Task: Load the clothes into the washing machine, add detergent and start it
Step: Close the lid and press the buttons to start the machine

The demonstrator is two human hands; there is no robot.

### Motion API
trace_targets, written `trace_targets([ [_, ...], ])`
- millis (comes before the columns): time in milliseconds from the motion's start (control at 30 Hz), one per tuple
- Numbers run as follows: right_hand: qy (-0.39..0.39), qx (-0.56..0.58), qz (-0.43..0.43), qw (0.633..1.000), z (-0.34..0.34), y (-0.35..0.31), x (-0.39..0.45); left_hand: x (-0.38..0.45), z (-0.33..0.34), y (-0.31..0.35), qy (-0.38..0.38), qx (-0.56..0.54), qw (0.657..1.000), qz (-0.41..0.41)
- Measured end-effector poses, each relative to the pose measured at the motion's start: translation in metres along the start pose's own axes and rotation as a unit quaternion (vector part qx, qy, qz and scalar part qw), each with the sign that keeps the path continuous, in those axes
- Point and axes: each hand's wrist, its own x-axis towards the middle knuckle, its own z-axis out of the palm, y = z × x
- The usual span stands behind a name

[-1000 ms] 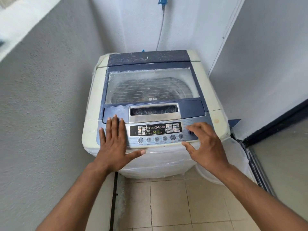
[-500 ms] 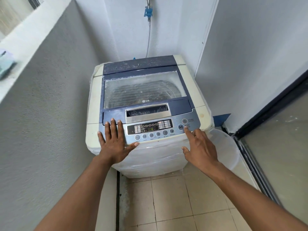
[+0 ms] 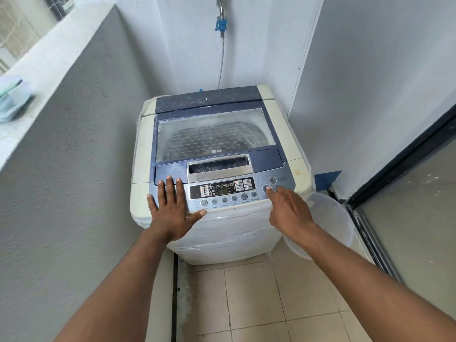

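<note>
The right hand (image 3: 290,213) has slid onto the start button (image 3: 267,188); one firm press, left hand (image 3: 172,208) spread flat, grasping nothing

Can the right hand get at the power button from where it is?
Probably yes. The right hand has a fingertip at the start button, and the power button sits just behind that on the same panel, uncovered, with nothing lying between. The left hand rests flat on the panel's far side.
</note>
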Motion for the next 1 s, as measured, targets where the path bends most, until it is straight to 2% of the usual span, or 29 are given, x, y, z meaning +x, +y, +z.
trace_targets([
  [233,-0.047,-0.043,-0.030,0.998,-0.017,-0.017,0.013,0.000,0.000,-0.001,-0.002,0.003,1.000,0.000],
  [400,0.005,-0.057,-0.045,0.997,0.002,-0.004,0.005,0.001,0.002,-0.002,0.006,0.006,1.000,0.000],
  [667,0.010,-0.020,-0.013,1.000,0.012,0.000,-0.008,0.002,0.004,-0.004,0.012,-0.007,1.000,0.006],
  [1000,-0.073,-0.031,-0.004,0.997,-0.015,-0.006,-0.012,-0.031,-0.013,-0.002,-0.011,-0.045,0.999,0.026],
])
